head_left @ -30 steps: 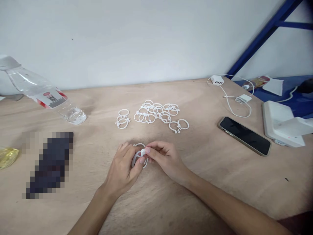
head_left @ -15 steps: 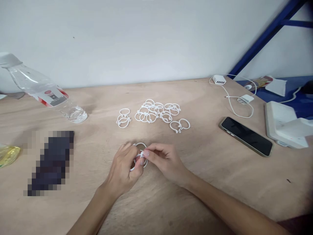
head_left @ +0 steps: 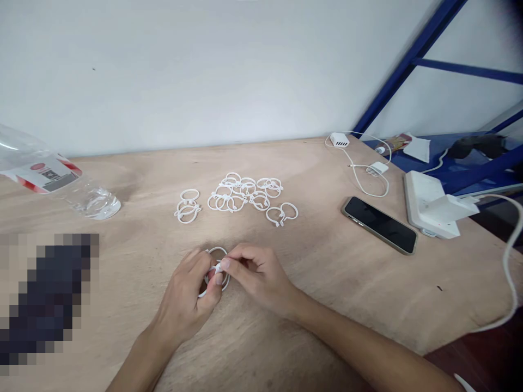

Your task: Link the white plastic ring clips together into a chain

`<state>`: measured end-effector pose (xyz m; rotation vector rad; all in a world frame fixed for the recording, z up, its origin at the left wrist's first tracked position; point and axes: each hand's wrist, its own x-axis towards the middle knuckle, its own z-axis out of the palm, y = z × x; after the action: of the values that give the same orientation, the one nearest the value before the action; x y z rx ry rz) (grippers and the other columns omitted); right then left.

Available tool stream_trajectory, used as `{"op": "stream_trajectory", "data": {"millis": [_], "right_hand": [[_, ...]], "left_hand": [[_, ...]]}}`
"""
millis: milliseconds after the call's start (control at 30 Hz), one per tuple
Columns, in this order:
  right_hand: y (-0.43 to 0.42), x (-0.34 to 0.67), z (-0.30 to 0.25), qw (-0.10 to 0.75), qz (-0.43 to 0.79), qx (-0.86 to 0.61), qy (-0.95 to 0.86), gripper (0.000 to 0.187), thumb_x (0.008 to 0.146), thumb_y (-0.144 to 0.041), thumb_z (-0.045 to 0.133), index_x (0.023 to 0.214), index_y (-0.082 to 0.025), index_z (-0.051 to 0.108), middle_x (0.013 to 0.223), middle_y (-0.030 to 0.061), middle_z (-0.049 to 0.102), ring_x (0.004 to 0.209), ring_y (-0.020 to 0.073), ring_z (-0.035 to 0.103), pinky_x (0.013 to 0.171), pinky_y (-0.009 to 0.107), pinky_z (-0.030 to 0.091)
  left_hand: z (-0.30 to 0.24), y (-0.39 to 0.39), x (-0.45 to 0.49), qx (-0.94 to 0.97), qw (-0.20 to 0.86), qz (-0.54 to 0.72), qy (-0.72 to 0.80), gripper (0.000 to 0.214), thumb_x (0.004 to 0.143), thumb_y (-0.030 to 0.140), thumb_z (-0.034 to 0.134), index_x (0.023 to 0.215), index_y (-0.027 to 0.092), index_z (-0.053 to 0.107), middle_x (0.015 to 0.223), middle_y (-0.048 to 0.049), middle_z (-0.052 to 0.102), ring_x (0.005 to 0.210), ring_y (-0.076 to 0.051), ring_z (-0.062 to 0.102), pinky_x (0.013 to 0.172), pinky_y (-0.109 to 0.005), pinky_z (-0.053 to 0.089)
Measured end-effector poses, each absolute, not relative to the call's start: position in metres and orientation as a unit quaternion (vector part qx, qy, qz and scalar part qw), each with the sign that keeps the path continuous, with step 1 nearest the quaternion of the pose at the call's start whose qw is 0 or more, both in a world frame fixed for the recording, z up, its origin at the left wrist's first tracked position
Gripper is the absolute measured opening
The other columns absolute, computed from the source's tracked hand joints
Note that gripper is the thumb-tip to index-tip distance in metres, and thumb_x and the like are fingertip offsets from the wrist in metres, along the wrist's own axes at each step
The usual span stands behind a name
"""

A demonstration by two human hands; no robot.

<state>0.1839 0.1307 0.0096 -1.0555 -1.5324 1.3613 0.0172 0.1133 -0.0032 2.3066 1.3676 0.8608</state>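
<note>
White rings are in two hands, one phone lying rightward.

Soft light brightens the wall, faint shadows cross the tabletop, and pixelation masks the lower left.

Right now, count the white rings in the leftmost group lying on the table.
3 visible. The back ring lies on the wall side; two overlapping rings lie in front of it, toward the left hand. Their overlap could hide another.
</note>
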Motion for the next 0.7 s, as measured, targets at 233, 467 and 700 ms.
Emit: {"op": "stream_trajectory", "data": {"millis": [233,467,700], "right_hand": [[0.169,0.246,0.008,0.270,0.122,-0.692,-0.658,0.021,0.072,-0.040,0.066,0.083,-0.022,0.060,0.077,0.0024,0.064,0.070,0.0191,0.057,0.063,0.031,0.038],[0.178,0.259,0.012,0.132,0.096,-0.747,-0.645,0.033,0.074,-0.056,0.058,0.072,-0.024,0.062,0.080,0.0035,0.067,0.072,0.0221,0.059,0.057,0.029,0.029],[0.178,0.260,0.015,0.247,0.281,-0.691,-0.619,0.039,0.075,-0.055,0.060,0.065,-0.018,0.067,0.061,0.0015,0.060,0.059,0.0164,0.051,0.054,0.028,0.031]], "left_hand": [[-0.004,0.113,0.019,0.810,0.083,0.288,0.504,0.016,0.085,0.030,0.056,0.096,0.019,0.060,0.082,-0.0052,0.054,0.079,-0.021,0.048,0.069,-0.033,0.042],[-0.005,0.112,0.019,0.804,0.064,0.309,0.505,0.025,0.079,0.027,0.063,0.103,0.018,0.061,0.087,-0.0054,0.050,0.081,-0.020,0.048,0.071,-0.033,0.045],[-0.005,0.111,0.020,0.792,0.071,0.335,0.505,0.026,0.081,0.026,0.062,0.106,0.018,0.061,0.094,-0.0070,0.052,0.084,-0.020,0.050,0.074,-0.034,0.047]]}}
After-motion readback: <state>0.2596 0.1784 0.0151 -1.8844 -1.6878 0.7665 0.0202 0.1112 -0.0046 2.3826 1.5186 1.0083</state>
